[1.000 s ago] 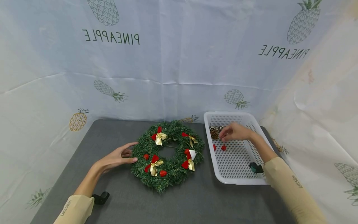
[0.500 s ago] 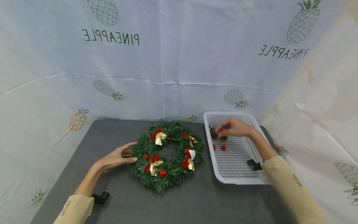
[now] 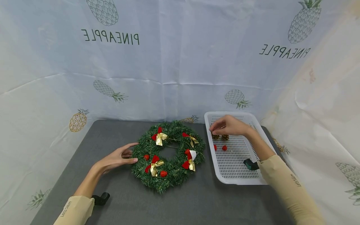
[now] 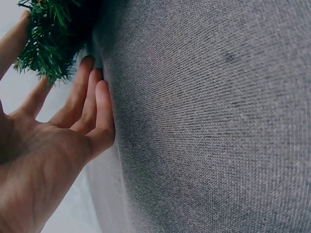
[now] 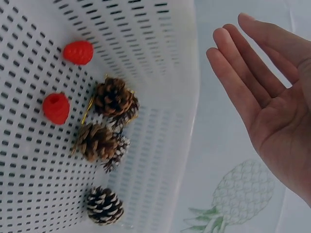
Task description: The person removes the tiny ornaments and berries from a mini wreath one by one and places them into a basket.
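In the head view, the round green wreath [image 3: 174, 174] lies flat on the grey worktop [image 3: 140, 209], left of the white basket [image 3: 244, 182], whose long sides run near to far. The left hand [image 3: 116, 159] is nearer the wreath and touches its left edge. The right hand [image 3: 232, 125] is over the basket's far left part, close to the pine cones [image 3: 225, 137]. The wreath has red and gold bows [image 3: 154, 167]. In the left wrist view, the fingers are loose by the green needles. In the right wrist view, the fingers are nearly straight and hold nothing; the cones are brown, some white-tipped, near two bumpy red berries [image 5: 56, 108].
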Demonstrator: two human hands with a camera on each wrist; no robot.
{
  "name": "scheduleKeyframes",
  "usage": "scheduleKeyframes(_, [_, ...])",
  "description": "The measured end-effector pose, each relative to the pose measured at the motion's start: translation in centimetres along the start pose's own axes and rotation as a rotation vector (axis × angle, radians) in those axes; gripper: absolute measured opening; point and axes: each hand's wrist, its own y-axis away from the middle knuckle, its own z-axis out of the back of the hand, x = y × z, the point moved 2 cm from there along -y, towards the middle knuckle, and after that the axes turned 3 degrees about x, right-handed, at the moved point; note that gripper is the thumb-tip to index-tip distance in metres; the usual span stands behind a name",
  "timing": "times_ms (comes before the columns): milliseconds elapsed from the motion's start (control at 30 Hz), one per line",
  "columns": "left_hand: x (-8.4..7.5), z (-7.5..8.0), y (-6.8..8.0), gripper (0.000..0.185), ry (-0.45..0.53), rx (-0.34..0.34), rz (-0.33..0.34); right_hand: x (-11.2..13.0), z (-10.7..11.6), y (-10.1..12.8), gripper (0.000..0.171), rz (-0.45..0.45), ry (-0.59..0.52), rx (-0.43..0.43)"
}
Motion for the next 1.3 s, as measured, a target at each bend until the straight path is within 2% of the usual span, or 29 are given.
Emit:
scheduleKeyframes(333, [0.1,0.1,0.1,0.085,0.007,0.001,-0.011,2.5,-1.6,-1.2,0.016,-0.013,-0.004,0.039])
scheduleKeyframes(467, [0.1,0.1,0.1,0.085,0.003,0.002,-0.011,3.2,-2.5,-1.9,0.016,0.022,0.017,0.058])
scheduleKeyframes(667, [0.1,0.1,0.1,0.084,-0.001,0.004,-0.012,3.9,-3.8,-3.0,0.021,0.06,0.019,0.111])
scheduleKeyframes(867, [0.1,0.1,0.1,0.086,0.006,0.006,-0.014,4.3,-5.0,-3.9,0.024,0.035,-0.018,0.164])
scheduleKeyframes(1000, [0.0,0.1,0.2,0.086,0.007,0.008,-0.013,4.4,-5.6,-4.4,0.025,0.06,-0.032,0.2])
scheduleKeyframes(1100, [0.0,0.1,0.2,0.086,0.016,0.008,-0.011,4.5,-6.0,-4.7,0.024,0.078,-0.016,0.228])
scheduleKeyframes(1300, [0.0,0.0,0.2,0.087,0.009,0.01,-0.005,4.6,-6.8,-5.4,0.024,0.051,0.036,0.27])
